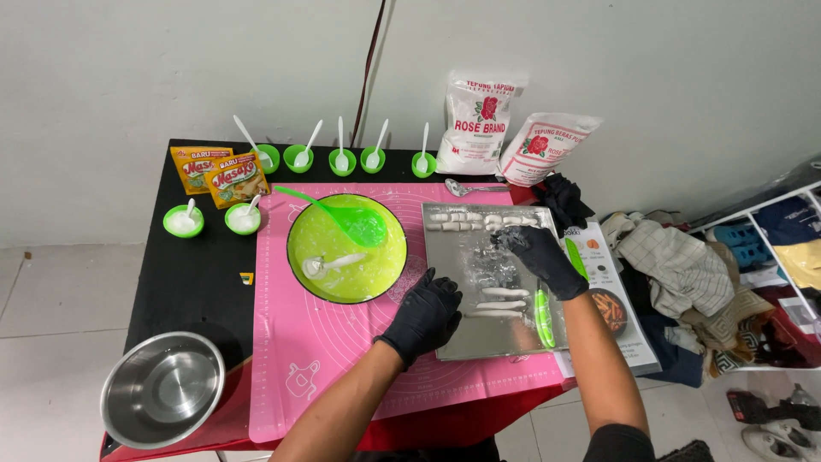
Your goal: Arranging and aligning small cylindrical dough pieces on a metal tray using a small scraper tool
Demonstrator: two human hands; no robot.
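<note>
Both hands wear black gloves. My left hand [425, 313] rests with fingers curled on the left rim of a metal tray [451, 342] lying on a pink silicone mat [325, 359]. My right hand [540, 254] reaches over the tray's upper part, fingertips down near white dough pieces [466, 220] lined along the far edge. More white dough rolls [503, 303] lie in the tray's middle. A green-handled tool [543, 315] lies on the tray's right side under my right forearm.
A green bowl [318, 231] holds a green ladle and a white spoon. Small green cups with spoons [342, 160] line the back. Two flour bags [479, 124], seasoning sachets [221, 175], a steel bowl [162, 389], a metal spoon [466, 187] and a clothes pile at right [684, 274].
</note>
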